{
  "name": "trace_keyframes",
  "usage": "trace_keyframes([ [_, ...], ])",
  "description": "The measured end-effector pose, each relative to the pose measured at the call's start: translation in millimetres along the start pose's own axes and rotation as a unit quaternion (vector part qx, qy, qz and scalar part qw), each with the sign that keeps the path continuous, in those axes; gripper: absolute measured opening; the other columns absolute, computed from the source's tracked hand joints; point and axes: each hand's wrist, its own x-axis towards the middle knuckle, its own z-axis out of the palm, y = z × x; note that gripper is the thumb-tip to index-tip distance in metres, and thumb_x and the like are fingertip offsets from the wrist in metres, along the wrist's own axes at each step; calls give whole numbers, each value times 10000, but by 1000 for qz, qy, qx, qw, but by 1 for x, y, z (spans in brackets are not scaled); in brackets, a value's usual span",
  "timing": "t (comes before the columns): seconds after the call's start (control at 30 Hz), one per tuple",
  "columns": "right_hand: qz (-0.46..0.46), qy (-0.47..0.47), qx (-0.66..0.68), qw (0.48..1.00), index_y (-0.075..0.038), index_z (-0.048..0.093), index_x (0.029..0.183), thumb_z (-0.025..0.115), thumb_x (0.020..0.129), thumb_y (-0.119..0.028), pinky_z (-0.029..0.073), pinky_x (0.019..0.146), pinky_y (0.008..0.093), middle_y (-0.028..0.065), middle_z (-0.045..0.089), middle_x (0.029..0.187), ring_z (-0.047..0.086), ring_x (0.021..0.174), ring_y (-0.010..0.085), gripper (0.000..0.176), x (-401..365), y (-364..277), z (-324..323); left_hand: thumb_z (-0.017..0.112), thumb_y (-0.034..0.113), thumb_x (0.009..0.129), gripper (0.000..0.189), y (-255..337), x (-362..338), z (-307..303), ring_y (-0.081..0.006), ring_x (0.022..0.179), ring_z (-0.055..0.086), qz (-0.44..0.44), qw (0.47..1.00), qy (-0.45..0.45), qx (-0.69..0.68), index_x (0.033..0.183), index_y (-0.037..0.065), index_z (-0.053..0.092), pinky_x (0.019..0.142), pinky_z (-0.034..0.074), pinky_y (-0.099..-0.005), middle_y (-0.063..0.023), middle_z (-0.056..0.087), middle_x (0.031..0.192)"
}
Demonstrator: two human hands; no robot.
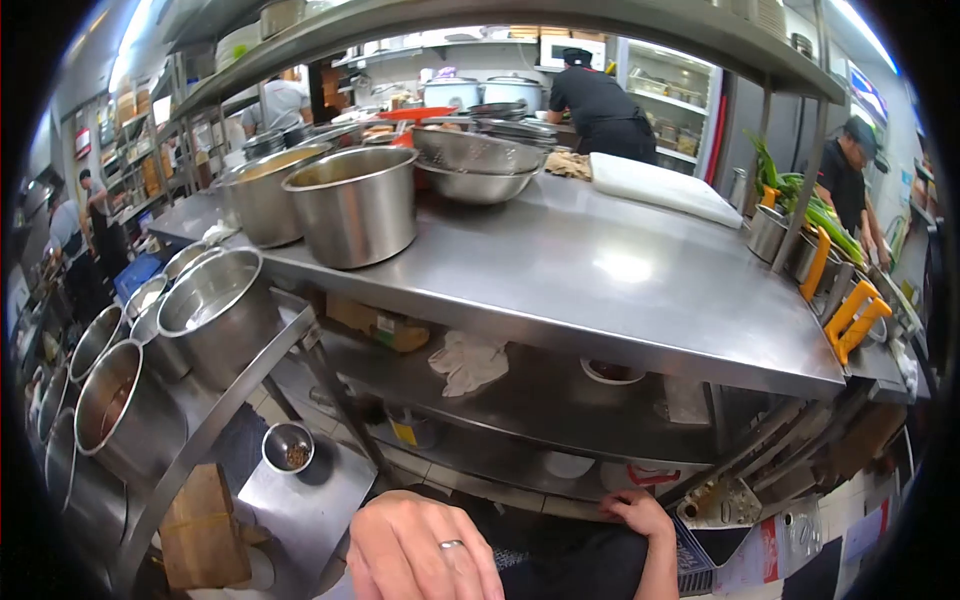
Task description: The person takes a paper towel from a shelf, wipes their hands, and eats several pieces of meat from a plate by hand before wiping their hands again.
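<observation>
My left hand (425,548), with a ring on one finger, is raised close to the camera at the bottom centre. Its fingers are bent down and their tips are out of sight, so anything in it is hidden. To the right, my right hand (638,510) is near the dark clothing on my lap, its fingers loosely curled and apart, holding nothing visible. Beyond both hands stands a steel table (600,290) with a lower shelf (520,400). A small steel bowl (288,447) with brown bits in it is left of my left hand.
Steel pots (350,210) and a colander (475,150) stand on the table's left, a white cutting board (665,188) at its back. More pots (215,295) line the left rack. Orange-handled tools (858,320) are at right. Several people work in the background.
</observation>
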Motion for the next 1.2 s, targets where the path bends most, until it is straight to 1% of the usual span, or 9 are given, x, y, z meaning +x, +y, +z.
trace_keyframes([
  [0.33,23,22,26,999,57,716,1022,652,918,-180,551,704,315,113,751,901,713,768,176,267,-12,-15,0,766,191,902,213,9,2,7,-336,770,702,-96,990,-78,69,881,-14,713,752,574,-450,-167,696,848],
  [0.47,-19,58,-47,997,55,714,1001,642,918,-176,540,688,314,120,737,833,695,735,170,256,-18,-27,6,756,223,903,289,-6,-27,-6,-302,928,697,-235,961,7,148,1078,2,695,847,557,-371,-121,726,1016],
  [0.6,-71,84,-58,992,55,712,989,639,918,-176,516,648,317,120,715,777,663,691,160,252,-8,-5,9,700,248,926,326,-39,-97,-25,-308,977,696,-524,812,134,218,1135,-1,680,862,547,-403,-159,727,1027],
  [0.73,-48,91,-77,992,55,705,974,647,929,-192,476,608,299,103,703,747,619,654,134,258,-20,-26,8,702,362,889,460,-65,-236,-6,-282,923,707,-739,564,-46,365,1149,-15,657,803,543,-413,-157,736,992],
  [0.77,-34,90,-46,994,51,704,986,648,937,-196,477,611,292,96,707,762,627,661,133,257,-20,-24,7,702,362,889,460,-63,-242,-11,-282,923,707,-740,562,-43,366,1149,-15,657,803,543,-413,-157,736,992],
  [0.83,-11,74,24,997,40,697,1023,652,954,-199,478,613,273,84,721,820,652,690,135,254,-24,-25,6,709,397,879,511,-64,-253,-15,-325,932,701,-850,510,-75,109,1178,-13,650,804,540,-428,-177,733,999],
  [0.87,-10,67,22,997,40,697,1023,652,954,-199,478,613,273,84,721,820,652,690,135,254,-23,-23,5,698,400,892,533,-64,-257,-15,-342,968,693,-791,597,2,134,1229,-7,631,819,535,-432,-197,723,1047],
  [0.93,1,76,26,997,39,693,1010,649,955,-190,481,612,274,92,727,848,666,706,146,240,-19,-20,3,699,413,895,577,-55,-247,-10,-348,1011,686,-740,617,114,242,1271,-15,606,843,528,-441,-205,713,1094],
  [1.2,3,48,7,999,37,680,1012,620,974,-184,485,617,281,86,726,813,661,698,144,232,-11,-23,7,716,400,887,651,-51,-263,-13,-386,1091,662,-788,553,27,271,1347,-32,554,911,521,-445,-237,692,1163],
])
